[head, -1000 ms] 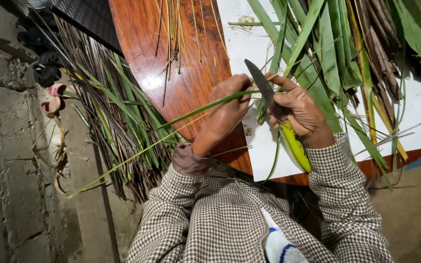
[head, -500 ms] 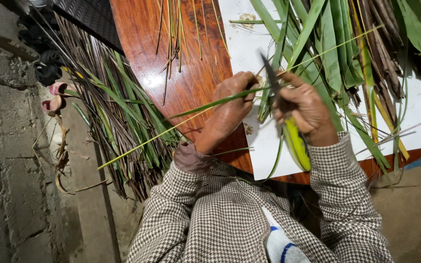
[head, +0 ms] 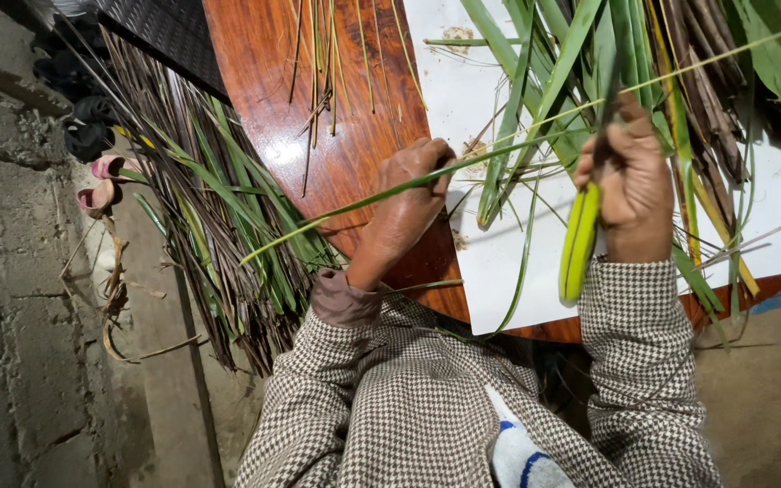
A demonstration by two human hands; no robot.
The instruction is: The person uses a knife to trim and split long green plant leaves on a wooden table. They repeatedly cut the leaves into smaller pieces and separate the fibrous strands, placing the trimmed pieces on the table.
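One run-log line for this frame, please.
left hand: pinches green leaf strip | right hand: grips yellow-green-handled knife | wooden table, white sheet

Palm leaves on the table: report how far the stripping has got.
Done: a heap of stripped leaf strips hangs off the wooden table, and thin bare ribs lie on it. In hand: the left hand pinches one long leaf while the right hand grips a yellow-handled knife. Left: a pile of whole green leaves.

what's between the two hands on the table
In the head view, the long green leaf strip spans from the left hand to the right hand, over white sheet and loose green leaves.
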